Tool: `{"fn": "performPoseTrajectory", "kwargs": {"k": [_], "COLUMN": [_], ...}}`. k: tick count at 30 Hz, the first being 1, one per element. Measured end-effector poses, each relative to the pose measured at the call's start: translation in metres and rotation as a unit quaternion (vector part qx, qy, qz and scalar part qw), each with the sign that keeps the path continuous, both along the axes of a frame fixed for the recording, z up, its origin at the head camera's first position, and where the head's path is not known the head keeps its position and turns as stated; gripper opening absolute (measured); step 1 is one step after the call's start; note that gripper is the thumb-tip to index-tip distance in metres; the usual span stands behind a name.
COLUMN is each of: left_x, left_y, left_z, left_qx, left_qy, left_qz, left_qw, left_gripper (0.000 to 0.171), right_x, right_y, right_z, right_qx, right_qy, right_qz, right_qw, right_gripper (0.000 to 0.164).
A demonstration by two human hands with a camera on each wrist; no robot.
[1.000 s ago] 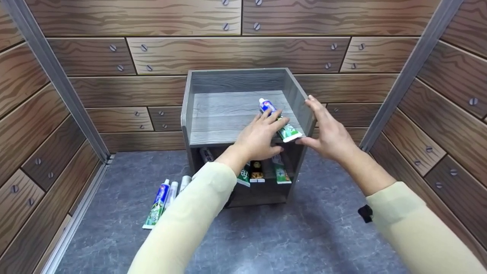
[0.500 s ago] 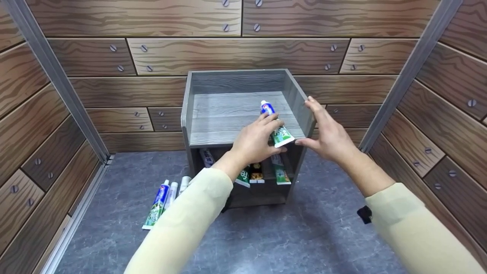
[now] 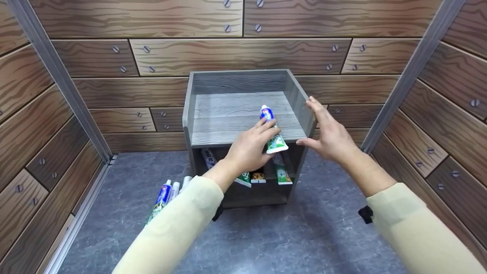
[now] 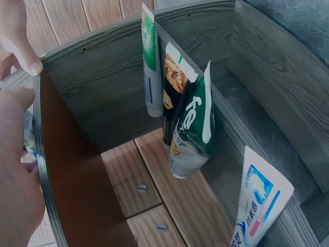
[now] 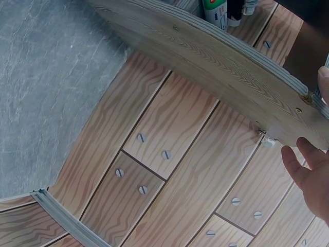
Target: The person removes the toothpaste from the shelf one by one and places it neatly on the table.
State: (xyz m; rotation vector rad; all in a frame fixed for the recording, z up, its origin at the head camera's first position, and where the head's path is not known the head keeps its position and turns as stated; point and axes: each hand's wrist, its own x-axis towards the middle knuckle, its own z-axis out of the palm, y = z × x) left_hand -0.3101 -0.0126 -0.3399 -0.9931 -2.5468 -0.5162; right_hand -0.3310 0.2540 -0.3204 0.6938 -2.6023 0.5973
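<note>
My left hand [image 3: 249, 147] holds a blue, green and white toothpaste tube [image 3: 278, 145] over the front edge of the grey wooden cabinet's [image 3: 224, 110] top. The tube's white cap points away to the back. Part of the tube is hidden under the fingers. My right hand [image 3: 329, 135] touches the right side panel, its thumb at the front corner and its fingers extended along the outer side. On the shelf below, a green and white tube [image 4: 195, 123], a black tube [image 4: 174, 98], a slim green-topped tube [image 4: 150, 67] and a white and blue tube [image 4: 259, 193] sit apart from my hands.
On the floor left of the cabinet lie a blue and green toothpaste tube [image 3: 163, 196] and paler tubes [image 3: 175, 189] beside it, partly behind my left sleeve [image 3: 179, 220]. Wood-patterned walls [image 3: 239, 57] close in the back and both sides.
My left hand has drawn the toothpaste tube forward and left, from over the cabinet top to its front edge, turning it straighter. The right hand stays at the side panel.
</note>
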Motion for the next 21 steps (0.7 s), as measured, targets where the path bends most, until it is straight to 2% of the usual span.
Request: {"fn": "performPoseTrajectory", "kwargs": {"k": [14,21], "left_x": [0.021,0.031], "left_y": [-0.020,-0.028], "left_z": [-0.006,-0.006], "left_qx": [0.031,0.062], "left_qy": [0.022,0.045], "left_qz": [-0.008,-0.017], "left_qw": [0.9992,0.9969], "left_gripper": [0.070,0.067], "right_x": [-0.001,-0.001], "right_y": [0.000,0.000], "right_z": [-0.002,-0.002], "right_qx": [-0.007,-0.011], "right_qy": [0.016,0.019], "right_qz": [0.008,0.011], "right_qw": [1.000,1.000], "right_gripper": [0.106,0.105]}}
